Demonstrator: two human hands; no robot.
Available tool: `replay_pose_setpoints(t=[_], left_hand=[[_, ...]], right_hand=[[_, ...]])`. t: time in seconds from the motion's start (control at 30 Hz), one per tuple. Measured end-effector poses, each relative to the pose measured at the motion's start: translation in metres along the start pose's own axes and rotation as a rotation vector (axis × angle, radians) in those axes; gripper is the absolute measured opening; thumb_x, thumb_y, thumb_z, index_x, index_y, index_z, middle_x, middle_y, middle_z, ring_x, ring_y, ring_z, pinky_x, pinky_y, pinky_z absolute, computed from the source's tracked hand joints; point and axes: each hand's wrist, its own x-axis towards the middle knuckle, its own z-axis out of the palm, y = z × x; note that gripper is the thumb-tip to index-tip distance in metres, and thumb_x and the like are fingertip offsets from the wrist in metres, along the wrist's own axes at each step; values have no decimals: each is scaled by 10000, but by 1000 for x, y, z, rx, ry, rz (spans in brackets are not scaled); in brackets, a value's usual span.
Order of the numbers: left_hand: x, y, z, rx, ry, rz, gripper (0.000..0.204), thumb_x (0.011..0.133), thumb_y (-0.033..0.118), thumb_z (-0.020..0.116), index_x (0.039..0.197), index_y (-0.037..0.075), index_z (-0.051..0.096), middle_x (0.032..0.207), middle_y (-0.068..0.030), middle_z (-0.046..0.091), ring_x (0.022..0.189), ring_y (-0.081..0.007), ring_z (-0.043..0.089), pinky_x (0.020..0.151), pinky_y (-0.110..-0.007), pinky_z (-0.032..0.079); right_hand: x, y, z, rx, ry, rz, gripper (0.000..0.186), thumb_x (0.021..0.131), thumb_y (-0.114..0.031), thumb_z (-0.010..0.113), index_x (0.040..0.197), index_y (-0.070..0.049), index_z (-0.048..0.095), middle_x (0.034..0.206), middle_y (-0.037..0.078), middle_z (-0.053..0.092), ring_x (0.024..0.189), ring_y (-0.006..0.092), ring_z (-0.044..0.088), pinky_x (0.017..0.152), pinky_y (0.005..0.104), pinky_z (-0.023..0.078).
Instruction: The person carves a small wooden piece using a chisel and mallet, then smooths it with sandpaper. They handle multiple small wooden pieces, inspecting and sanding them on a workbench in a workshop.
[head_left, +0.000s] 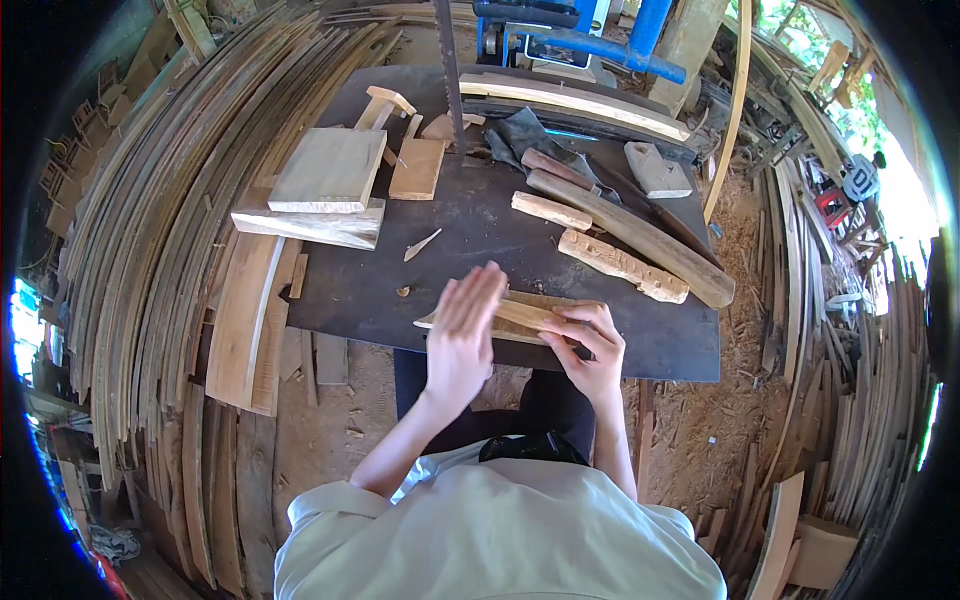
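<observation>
Near the front edge of the dark table (370,300), a pale, slightly curved piece of wood (525,312) lies crosswise in front of me. My right hand (590,350) pinches its right end between thumb and fingers. My left hand (463,335) is held flat over its left part, fingers stretched out and slightly blurred; whether the palm touches the wood cannot be made out. Beyond the hands lie a small wood sliver (422,244) and a tiny chip (403,291).
A toothed saw blade (447,60) rises upright at the table's far side. Wooden blocks (325,170) are stacked at left. Rough wood pieces (622,265) and a long rounded bar (640,235) lie at right. Long planks (150,230) cover the floor at left.
</observation>
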Motion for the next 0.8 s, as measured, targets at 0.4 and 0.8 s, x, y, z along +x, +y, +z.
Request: replay_pose_setpoints(t=[0.4,0.8], left_hand=[[0,-5,3,-23,60,-66,468,933,-50,528,1378,84,584,1430,-116,569,1350,-303,517,1162,-510,341],[-10,-10,-2,29,92,-84,459,953,-36,506,1405,39,539,1421,-127,572,1344,-301,519,1164,-499,337]], right_hand=[[3,-3,-1,-22,-5,-27,247,692,-7,850,920,-60,771,988,77,709,941,258,655,814,356,522],[4,2,-2,-27,9,-31,234,700,12,836,914,-61,777,1028,69,710,995,265,633,852,373,519]])
